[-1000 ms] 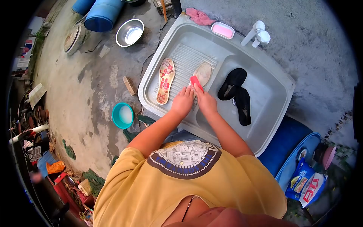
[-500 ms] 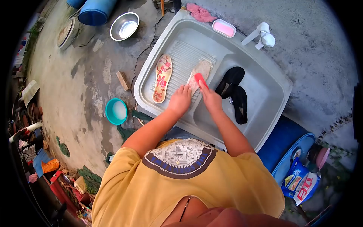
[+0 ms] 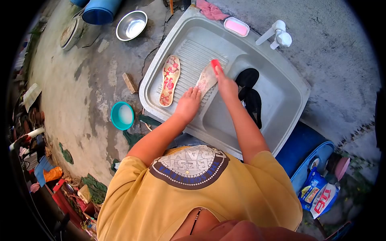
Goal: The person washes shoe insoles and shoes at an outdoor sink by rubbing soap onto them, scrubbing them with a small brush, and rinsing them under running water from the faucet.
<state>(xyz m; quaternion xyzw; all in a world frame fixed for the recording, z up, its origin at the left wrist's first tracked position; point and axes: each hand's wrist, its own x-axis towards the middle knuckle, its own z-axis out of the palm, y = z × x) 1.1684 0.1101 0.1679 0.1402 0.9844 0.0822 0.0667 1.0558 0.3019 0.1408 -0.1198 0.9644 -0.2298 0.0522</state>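
A pale insole with faint pink marks point(image 3: 207, 78) lies on the ribbed washboard side of the grey sink point(image 3: 193, 46). The flat fingers of my left hand point(image 3: 189, 105) rest on its near end. My right hand point(image 3: 228, 87) is closed around a red scrubbing brush point(image 3: 215, 63), at the upper part of this insole; the bristles are hidden. To the left, a second insole with red flowers point(image 3: 169, 80) lies on the ribs. In the right basin are two black shoes point(image 3: 252, 105), partly covered by my right forearm.
On the sink's back rim sit a pink cloth point(image 3: 211, 11) and a soap dish with pink soap point(image 3: 237, 27), near a white faucet point(image 3: 277, 34). A teal bucket point(image 3: 122, 116), a metal bowl point(image 3: 132, 25) and a brick point(image 3: 130, 83) are on the ground at left.
My right hand and the brush have moved up along the insole toward its far end. My left hand stays on the near end. The whole view has shifted slightly.
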